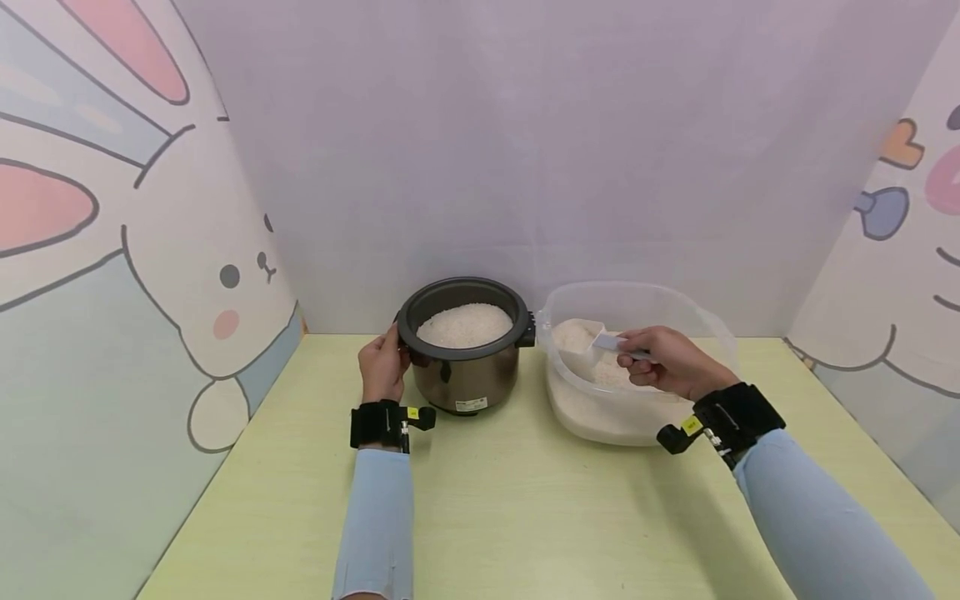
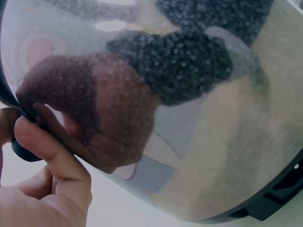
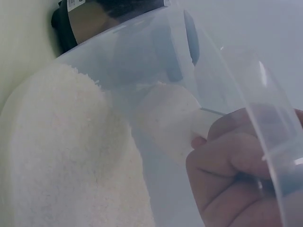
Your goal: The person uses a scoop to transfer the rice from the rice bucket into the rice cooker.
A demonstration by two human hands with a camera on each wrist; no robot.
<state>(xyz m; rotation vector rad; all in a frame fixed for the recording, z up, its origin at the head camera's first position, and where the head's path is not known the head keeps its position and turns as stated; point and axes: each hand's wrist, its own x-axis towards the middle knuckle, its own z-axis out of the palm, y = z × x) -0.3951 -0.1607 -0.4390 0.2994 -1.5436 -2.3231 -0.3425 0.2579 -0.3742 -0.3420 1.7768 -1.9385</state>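
Note:
A dark brown rice cooker [image 1: 468, 382] without a lid stands at the back, white rice [image 1: 467, 325] high inside its pot. My left hand [image 1: 382, 367] grips the small black handle on the cooker's left side; up close in the left wrist view, the thumb [image 2: 52, 151] presses near the handle against the glossy wall. Over to the right, my right hand [image 1: 669, 360] holds a rice scoop [image 1: 581, 354] by its pale handle. The scoop is heaped with rice and sits within the clear plastic bin [image 1: 600, 429], which has more rice [image 3: 71, 151] banked in it.
Cooker and bin stand side by side on a pale yellow-green table [image 1: 487, 508], close to the lilac back wall [image 1: 480, 167]. Side panels with cartoon rabbits [image 1: 202, 292] flank the table. The bin's tall clear rim [image 3: 265, 156] rises around the right hand.

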